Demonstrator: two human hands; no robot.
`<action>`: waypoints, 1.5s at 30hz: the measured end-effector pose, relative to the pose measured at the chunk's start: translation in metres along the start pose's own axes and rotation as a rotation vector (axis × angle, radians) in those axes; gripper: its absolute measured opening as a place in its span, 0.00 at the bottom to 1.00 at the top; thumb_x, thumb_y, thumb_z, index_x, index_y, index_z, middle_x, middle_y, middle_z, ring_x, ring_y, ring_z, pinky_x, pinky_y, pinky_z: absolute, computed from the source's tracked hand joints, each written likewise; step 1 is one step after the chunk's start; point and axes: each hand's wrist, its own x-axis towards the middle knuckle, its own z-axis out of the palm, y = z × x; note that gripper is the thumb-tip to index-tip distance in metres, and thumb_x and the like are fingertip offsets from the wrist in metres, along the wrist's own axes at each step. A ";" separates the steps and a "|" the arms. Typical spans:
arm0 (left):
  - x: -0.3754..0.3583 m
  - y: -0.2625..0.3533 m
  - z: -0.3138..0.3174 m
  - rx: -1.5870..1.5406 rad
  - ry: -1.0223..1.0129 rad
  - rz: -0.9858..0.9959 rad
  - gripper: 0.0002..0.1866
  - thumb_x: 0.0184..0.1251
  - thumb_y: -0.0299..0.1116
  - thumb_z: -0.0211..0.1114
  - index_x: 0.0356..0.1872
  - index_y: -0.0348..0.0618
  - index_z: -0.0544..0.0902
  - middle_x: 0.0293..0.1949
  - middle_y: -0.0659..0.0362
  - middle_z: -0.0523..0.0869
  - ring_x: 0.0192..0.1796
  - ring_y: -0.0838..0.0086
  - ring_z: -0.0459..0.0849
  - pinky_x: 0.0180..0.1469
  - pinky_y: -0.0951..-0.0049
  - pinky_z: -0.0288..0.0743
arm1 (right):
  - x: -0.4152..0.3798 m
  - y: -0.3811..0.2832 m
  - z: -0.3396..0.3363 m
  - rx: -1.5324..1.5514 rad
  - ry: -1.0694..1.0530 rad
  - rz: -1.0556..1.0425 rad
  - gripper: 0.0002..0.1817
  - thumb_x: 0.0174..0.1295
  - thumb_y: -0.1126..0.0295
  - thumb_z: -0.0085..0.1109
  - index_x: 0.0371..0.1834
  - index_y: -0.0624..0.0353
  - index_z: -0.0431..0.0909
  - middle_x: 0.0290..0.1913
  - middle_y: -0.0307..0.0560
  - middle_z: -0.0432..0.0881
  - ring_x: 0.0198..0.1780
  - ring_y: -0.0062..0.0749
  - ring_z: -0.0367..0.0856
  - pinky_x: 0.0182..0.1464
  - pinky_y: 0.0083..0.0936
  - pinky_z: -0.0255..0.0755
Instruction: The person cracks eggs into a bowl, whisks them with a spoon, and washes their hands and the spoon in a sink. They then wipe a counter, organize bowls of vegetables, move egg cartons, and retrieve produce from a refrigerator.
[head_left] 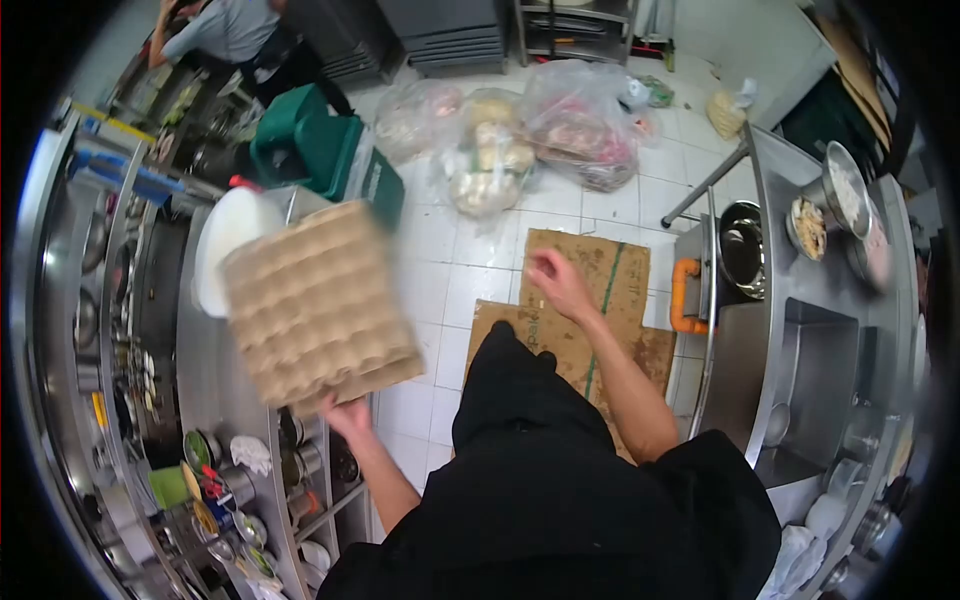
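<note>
My left hand (348, 415) grips the lower edge of a stack of brown cardboard egg trays (320, 300), its fingers partly hidden beneath. The stack is tilted and blurred along its right side, and I cannot see any eggs on it. Close behind its upper left side is a white rounded container (235, 240). My right hand (562, 283) is in front of my body over flattened cardboard (630, 300) on the floor. Its fingers are loosely curled and somewhat apart, with nothing visible in them.
Filled plastic bags (585, 120) lie on the white tiled floor ahead, beside a green bin (310, 140). Steel shelving with pots and utensils (240, 490) runs along the left. A sink (815, 370) and counter with metal bowls (845, 190) stand right. Another person (235, 40) is at upper left.
</note>
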 end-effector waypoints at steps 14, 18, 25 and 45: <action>0.017 -0.359 0.351 0.468 -0.786 -0.404 0.23 0.58 0.21 0.54 0.57 0.35 0.68 0.53 0.56 0.76 0.54 0.67 0.76 0.57 0.68 0.68 | 0.182 0.024 -0.242 0.557 0.715 0.273 0.29 0.48 0.71 0.63 0.55 0.69 0.66 0.49 0.51 0.77 0.46 0.34 0.77 0.48 0.27 0.71; 0.000 -0.434 0.475 0.623 -0.885 -0.272 0.20 0.62 0.26 0.55 0.56 0.34 0.69 0.50 0.55 0.77 0.51 0.72 0.76 0.54 0.72 0.67 | 0.237 0.026 -0.322 0.409 0.933 0.140 0.30 0.47 0.70 0.61 0.54 0.72 0.63 0.49 0.53 0.75 0.45 0.37 0.76 0.46 0.26 0.70; 0.033 -0.565 0.567 0.810 -1.026 -0.351 0.20 0.66 0.33 0.58 0.57 0.37 0.68 0.49 0.55 0.78 0.51 0.70 0.75 0.53 0.70 0.69 | 0.246 -0.010 -0.443 0.580 1.266 -0.020 0.29 0.52 0.69 0.59 0.58 0.64 0.63 0.52 0.52 0.73 0.51 0.37 0.75 0.50 0.31 0.74; -0.126 -0.769 0.858 0.669 -1.664 -0.783 0.29 0.64 0.30 0.57 0.66 0.40 0.60 0.58 0.60 0.72 0.57 0.78 0.71 0.58 0.76 0.65 | 0.360 0.035 -0.713 0.299 1.096 -0.021 0.31 0.51 0.74 0.56 0.62 0.62 0.61 0.53 0.48 0.73 0.53 0.34 0.71 0.57 0.28 0.63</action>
